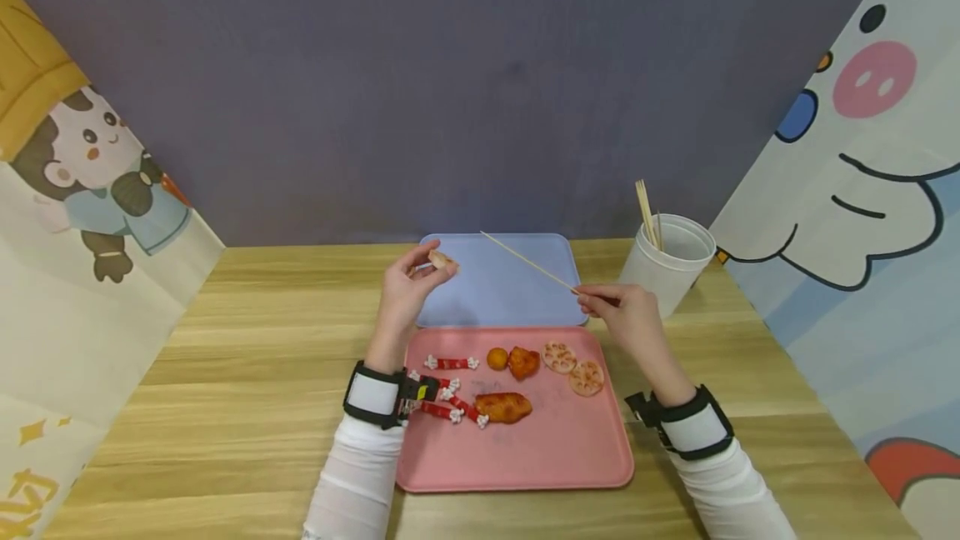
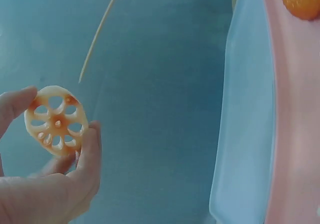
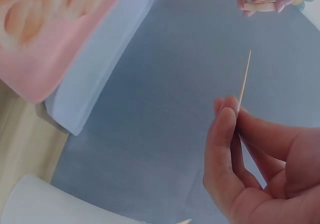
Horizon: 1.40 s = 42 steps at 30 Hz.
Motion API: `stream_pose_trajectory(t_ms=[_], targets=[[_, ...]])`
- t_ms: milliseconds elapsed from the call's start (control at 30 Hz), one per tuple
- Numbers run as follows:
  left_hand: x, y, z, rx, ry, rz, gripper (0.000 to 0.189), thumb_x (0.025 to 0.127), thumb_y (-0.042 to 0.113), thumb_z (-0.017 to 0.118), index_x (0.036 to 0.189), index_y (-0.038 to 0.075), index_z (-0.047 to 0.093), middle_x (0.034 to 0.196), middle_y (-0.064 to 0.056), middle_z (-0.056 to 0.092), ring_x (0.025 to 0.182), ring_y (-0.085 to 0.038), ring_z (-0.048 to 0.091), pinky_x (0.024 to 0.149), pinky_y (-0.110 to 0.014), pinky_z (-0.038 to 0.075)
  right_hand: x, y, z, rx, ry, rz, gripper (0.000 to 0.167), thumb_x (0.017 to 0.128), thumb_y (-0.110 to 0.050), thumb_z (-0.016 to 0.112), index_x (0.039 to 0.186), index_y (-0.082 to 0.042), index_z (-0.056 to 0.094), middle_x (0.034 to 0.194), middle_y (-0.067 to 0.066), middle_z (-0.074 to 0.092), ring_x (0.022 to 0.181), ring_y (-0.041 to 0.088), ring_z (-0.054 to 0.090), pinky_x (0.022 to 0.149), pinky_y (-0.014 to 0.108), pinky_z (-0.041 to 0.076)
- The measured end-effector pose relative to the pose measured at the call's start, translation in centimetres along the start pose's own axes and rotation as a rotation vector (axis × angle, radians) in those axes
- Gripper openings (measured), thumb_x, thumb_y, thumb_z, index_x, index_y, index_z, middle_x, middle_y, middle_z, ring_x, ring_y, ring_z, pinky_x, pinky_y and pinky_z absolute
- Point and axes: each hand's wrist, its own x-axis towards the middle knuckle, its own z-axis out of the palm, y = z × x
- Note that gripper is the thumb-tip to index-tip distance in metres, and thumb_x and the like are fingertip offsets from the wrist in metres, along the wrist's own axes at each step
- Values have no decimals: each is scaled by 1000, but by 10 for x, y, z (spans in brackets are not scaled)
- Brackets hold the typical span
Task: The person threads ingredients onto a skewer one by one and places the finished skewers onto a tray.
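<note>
Between thumb and fingers my left hand (image 1: 405, 286) pinches a lotus root slice (image 2: 56, 120) by its edges, above the left end of the blue tray (image 1: 502, 277). A thin wooden skewer (image 1: 528, 261) is pinched near one end by my right hand (image 1: 622, 315), over the right side of that tray. Its pointed tip aims toward the slice, with a gap between them. On the pink tray (image 1: 555, 461) lie two more lotus root slices (image 1: 586, 377), a round orange ball (image 1: 497, 358), a browned chunk (image 1: 523, 363) and a chicken wing piece (image 1: 502, 407).
Several red sticks with white ends (image 1: 452, 363) lie at the pink tray's left, partly behind my left wrist strap. A white bucket (image 1: 667, 265) holding skewers (image 1: 647, 215) stands at the right. A dark grey panel (image 1: 465, 90) closes off the back of the wooden table (image 1: 247, 373).
</note>
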Motion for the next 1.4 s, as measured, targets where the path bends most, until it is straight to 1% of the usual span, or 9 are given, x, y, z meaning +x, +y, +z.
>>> stream_pose_trajectory(t_ms=[100,167,333,433,500,667,867,1000,1400], targets=[[0,0,3,-29,21,10,38,83,3,69,119,-3,59,99,0,62,90,-10,58,82,-20,52,-1,-3,-4,-6,8,-20,18,89,-9,65,103,-1,73,89,17,73,75,21,71,64,18,55],[-1,1,5,-83,34,12,35,84,3,68,117,-6,59,94,2,64,89,-10,60,85,-23,53,-4,-5,-7,-15,10,-32,18,89,-8,65,103,0,73,89,17,73,74,19,71,64,17,55],[-3,1,9,-322,33,-1,32,88,2,64,114,-13,56,94,-3,69,88,-13,67,92,-33,52,-10,-11,-11,-41,6,-56,18,89,-8,65,103,-2,73,87,15,73,72,13,70,64,16,54],[-3,3,11,-442,31,-22,24,88,2,63,109,-8,59,95,-6,70,88,-16,69,94,-35,51,-13,-16,-13,-56,2,-69,18,88,-8,65,103,-4,74,87,13,74,73,15,70,61,19,55],[-3,4,11,-486,24,-32,15,88,4,64,102,-2,62,95,-6,70,89,-17,69,96,-36,50,-16,-19,-13,-59,-5,-75,18,88,-9,65,103,-5,74,87,12,74,73,17,71,59,22,55],[-6,10,13,-534,-15,-12,8,91,10,62,93,3,66,97,-8,70,94,-21,68,98,-36,48,-22,-26,-16,-58,-13,-94,18,88,-9,66,103,-5,74,87,12,74,72,17,71,57,20,53],[-9,18,13,-597,-33,-4,15,96,11,54,102,2,65,100,-9,69,97,-21,67,98,-33,49,-31,-33,-18,-12,-16,-117,17,87,-7,66,102,-4,74,86,12,73,71,10,69,62,20,56],[-11,22,12,-645,-45,11,15,96,11,53,103,2,63,102,-10,69,99,-22,66,99,-34,47,-38,-39,-21,-3,-18,-138,17,87,-6,65,102,-4,74,86,10,73,72,7,68,63,22,56],[-15,28,13,-685,-99,20,21,97,10,47,109,0,61,110,-13,65,106,-25,63,101,-33,46,-49,-50,-24,-13,-22,-199,17,86,-5,67,100,-9,75,85,3,72,70,5,66,61,25,57]])
